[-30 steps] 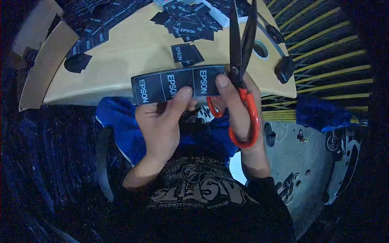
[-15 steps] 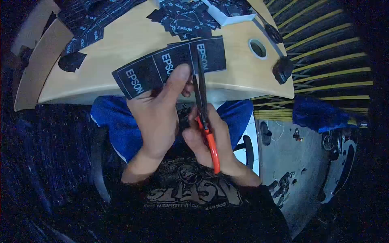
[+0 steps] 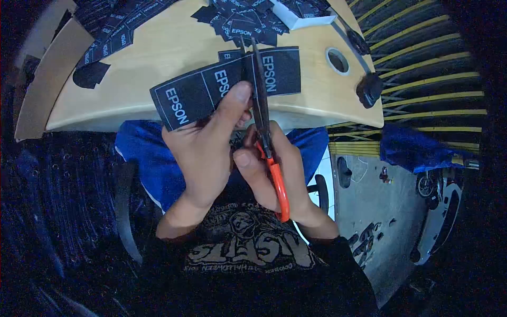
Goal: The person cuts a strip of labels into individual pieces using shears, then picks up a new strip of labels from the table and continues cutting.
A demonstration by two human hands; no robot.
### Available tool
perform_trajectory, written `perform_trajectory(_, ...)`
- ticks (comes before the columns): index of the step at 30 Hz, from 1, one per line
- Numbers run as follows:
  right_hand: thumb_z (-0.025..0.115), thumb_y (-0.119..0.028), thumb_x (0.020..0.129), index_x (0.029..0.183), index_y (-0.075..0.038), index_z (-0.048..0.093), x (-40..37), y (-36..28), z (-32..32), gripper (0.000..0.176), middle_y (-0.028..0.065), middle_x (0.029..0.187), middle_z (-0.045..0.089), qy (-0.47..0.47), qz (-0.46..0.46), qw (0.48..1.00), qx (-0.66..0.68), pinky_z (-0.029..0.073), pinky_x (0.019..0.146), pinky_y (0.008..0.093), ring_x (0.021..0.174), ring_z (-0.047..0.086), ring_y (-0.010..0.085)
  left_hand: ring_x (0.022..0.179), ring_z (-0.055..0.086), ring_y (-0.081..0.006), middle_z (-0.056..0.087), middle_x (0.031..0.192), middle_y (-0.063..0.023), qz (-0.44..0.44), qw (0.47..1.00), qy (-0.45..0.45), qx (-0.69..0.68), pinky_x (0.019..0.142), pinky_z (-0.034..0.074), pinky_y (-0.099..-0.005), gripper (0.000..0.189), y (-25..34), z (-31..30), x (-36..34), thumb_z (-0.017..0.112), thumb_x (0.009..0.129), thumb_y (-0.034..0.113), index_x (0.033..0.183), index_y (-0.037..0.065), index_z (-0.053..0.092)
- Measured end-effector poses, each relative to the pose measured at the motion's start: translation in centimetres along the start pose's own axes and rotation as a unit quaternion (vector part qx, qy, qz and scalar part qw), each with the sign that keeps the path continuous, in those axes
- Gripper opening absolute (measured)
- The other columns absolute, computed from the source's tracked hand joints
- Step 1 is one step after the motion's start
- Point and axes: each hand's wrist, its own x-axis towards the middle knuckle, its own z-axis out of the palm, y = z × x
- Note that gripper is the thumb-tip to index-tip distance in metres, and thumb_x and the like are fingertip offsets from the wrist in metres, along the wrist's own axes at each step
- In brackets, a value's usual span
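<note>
A dark strip of EPSON labels [image 3: 185, 98] is pinched in my left hand [image 3: 203, 148], the thumb lying on its lower edge. My right hand [image 3: 282, 174] grips a pair of scissors [image 3: 277, 185] with red-orange handles. The blades point up and away from me, spread a little apart, and straddle the strip between two labels, just right of my left thumb. Whether the strip is cut there is hard to see. A small dark label piece [image 3: 226, 55] shows just behind the strip's upper edge.
A pile of cut EPSON labels [image 3: 243, 31] lies at the table's back, beside a white tray [image 3: 301, 24]. More label strips [image 3: 113, 42] spread at the left near a cardboard piece [image 3: 53, 79]. A round cable hole [image 3: 337, 61] and a black object [image 3: 368, 90] are at right.
The scissor blades have spread apart around the strip; before, they looked nearly closed. The strip has shifted slightly right. Both hands stay in nearly the same place.
</note>
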Motion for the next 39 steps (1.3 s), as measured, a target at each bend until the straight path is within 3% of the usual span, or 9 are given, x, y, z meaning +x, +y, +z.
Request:
perform_trajectory(12,0.063,-0.024,0.083,0.093,0.002,0.05,0.5,0.4,0.2,0.03,0.0198,0.063,0.057,0.038,-0.021,0.999,-0.018,0.047,0.053,0.0372,0.06,0.062,0.0359,0.06,0.055,-0.0063,0.062,0.072,-0.0021,-0.015,1.0,0.016,0.014,0.054,0.044,-0.0195,0.006,0.1,0.5,0.4,0.067,0.079,0.003,0.083,0.0,0.063)
perform_trajectory(15,0.063,-0.024,0.082,0.093,0.002,0.051,0.9,0.2,0.1,0.03,0.0216,0.064,0.058,0.028,0.037,0.998,-0.044,0.047,0.053,0.0386,0.062,0.061,0.0384,0.06,0.055,-0.0067,0.062,0.072,-0.0029,-0.038,0.999,0.02,0.002,0.054,0.043,-0.0194,0.006,-0.5,0.3,0.7,0.066,0.08,0.004,0.083,-0.001,0.063)
perform_trajectory(17,0.058,-0.02,0.087,0.083,0.001,0.05,0.9,1.0,0.5,0.023,0.0064,0.056,0.046,0.058,-0.01,0.998,-0.028,0.038,0.05,0.0267,0.055,0.041,0.0087,0.059,0.055,-0.0068,0.062,0.072,-0.0033,-0.046,0.999,0.017,-0.016,0.054,0.043,-0.0192,0.007,-0.8,0.3,0.8,0.066,0.08,0.004,0.082,-0.001,0.063)
perform_trajectory(20,0.06,-0.019,0.086,0.085,0.001,0.052,0.8,1.3,0.8,0.022,0.0086,0.056,0.049,0.071,-0.013,0.997,-0.029,0.039,0.049,0.0275,0.053,0.044,0.0096,0.058,0.054,-0.0072,0.061,0.069,-0.0038,-0.052,0.997,0.047,-0.016,0.053,0.041,-0.0202,0.009,-0.8,0.6,0.7,0.066,0.08,0.005,0.075,-0.002,0.063)
perform_trajectory(28,0.063,-0.021,0.083,0.09,0.002,0.055,1.2,1.7,1.1,0.025,0.0132,0.057,0.055,0.063,-0.001,0.997,-0.048,0.043,0.051,0.0294,0.051,0.055,0.0167,0.058,0.052,-0.007,0.06,0.068,-0.0027,-0.075,0.996,0.022,-0.032,0.053,0.039,-0.0205,0.01,-1.6,-0.3,1.3,0.065,0.082,0.008,0.076,0.0,0.063)
perform_trajectory(39,0.065,-0.02,0.082,0.091,0.002,0.058,2.9,2.1,2.2,0.025,0.0148,0.06,0.057,0.04,0.0,0.998,-0.054,0.044,0.053,0.0311,0.052,0.054,0.0173,0.059,0.053,-0.0081,0.06,0.069,-0.0035,-0.1,0.993,0.037,-0.042,0.054,0.039,-0.0209,0.011,-0.7,-1.0,2.7,0.065,0.082,0.01,0.077,0.0,0.063)
